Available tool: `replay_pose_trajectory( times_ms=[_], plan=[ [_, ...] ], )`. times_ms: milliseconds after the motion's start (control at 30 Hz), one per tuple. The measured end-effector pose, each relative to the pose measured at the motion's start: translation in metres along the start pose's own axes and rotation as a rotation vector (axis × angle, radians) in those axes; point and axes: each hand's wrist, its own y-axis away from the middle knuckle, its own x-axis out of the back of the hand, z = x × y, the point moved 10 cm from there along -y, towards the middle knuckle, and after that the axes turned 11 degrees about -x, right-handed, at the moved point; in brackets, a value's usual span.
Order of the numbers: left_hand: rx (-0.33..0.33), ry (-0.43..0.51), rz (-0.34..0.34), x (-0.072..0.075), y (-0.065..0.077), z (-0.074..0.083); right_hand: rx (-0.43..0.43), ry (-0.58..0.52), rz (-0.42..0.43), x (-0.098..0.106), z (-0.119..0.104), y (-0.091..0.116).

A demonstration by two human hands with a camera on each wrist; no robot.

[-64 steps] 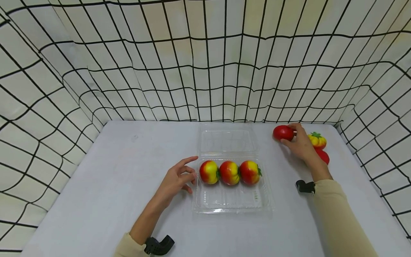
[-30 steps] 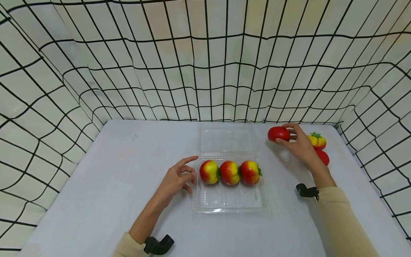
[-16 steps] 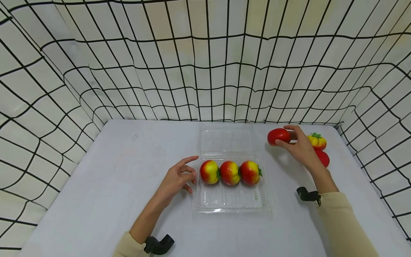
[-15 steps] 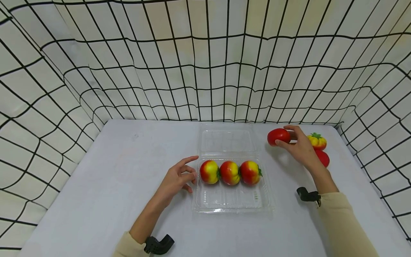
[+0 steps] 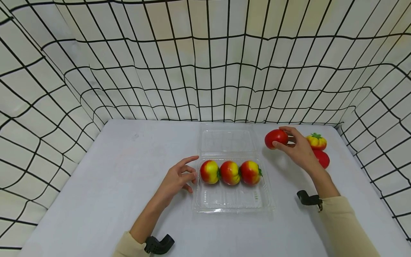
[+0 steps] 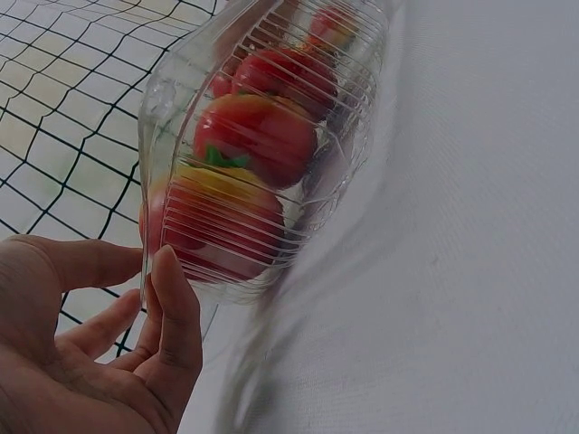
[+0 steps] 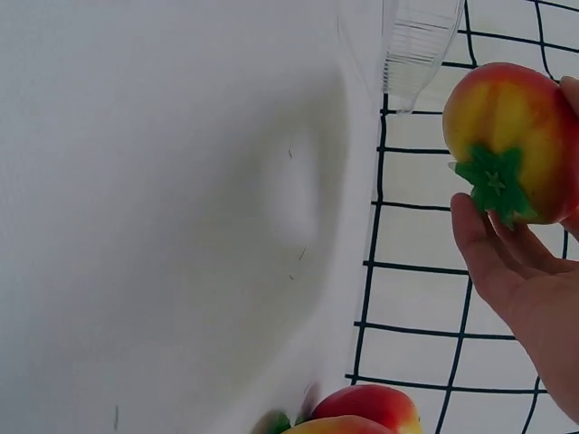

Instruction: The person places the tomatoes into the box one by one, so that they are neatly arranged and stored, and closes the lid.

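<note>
In the head view, three red-and-yellow tomatoes (image 5: 230,173) sit in a row across the far half of an open clear plastic clamshell box (image 5: 226,210). My left hand (image 5: 174,180) is beside the box's left wall with fingers spread, fingertips at its rim (image 6: 145,190). My right hand (image 5: 298,148) grips another tomato (image 5: 275,138) above the table, right of the lid. In the right wrist view that tomato (image 7: 498,113) shows its yellow ribbed end and green star-shaped calyx. Part of its far side is hidden by the edge of the view.
Behind and partly under my right forearm, a yellow-and-red tomato (image 5: 317,142) and a red one (image 5: 322,159) lie on the white table (image 5: 144,142). The flat clear lid (image 5: 228,140) extends behind the box. Black-lined netting (image 5: 208,71) on white walls surrounds the table.
My right hand has lifted the tomato slightly and moved it left and a little nearer. My left hand and the box have stayed in place.
</note>
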Motion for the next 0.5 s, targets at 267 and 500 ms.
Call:
replay_pose_trajectory(
  times_ms=[267,500],
  plan=[
    [-0.001,0.006,-0.001,0.000,0.000,-0.001,0.003,-0.063,-0.022,-0.003,-0.006,0.005],
    [0.000,0.012,-0.004,0.000,0.000,-0.001,0.053,-0.075,0.001,-0.003,-0.015,0.012]
  ],
)
